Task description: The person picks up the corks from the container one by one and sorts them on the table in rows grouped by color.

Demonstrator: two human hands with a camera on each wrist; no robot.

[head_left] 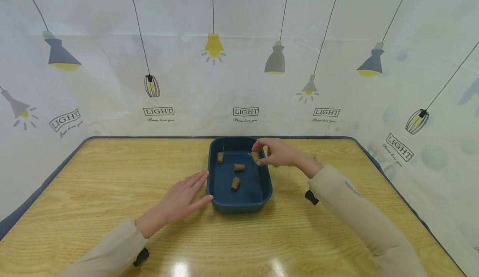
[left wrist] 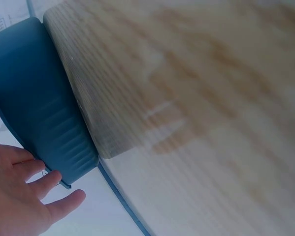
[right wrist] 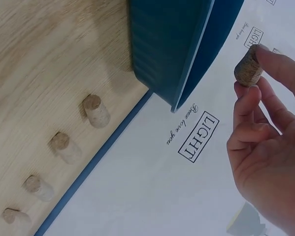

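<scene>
A deep blue rectangular tray [head_left: 239,208] stands on the wooden table. My right hand [head_left: 281,153] pinches a cork [right wrist: 249,66] between thumb and fingers, over the tray's far right side. Three other corks are inside: one cork [head_left: 220,157] at the far left, another cork [head_left: 239,167] lying near the middle, and a third cork [head_left: 235,183] tilted closer to me. My left hand [head_left: 179,199] has its fingers extended, with the fingertips right at the tray's left rim.
In the right wrist view, several corks [right wrist: 95,111] form a row on the table beside the tray, mostly hidden by my right arm in the head view. A pale wall [head_left: 187,85] printed with lamps rises behind the table's far edge.
</scene>
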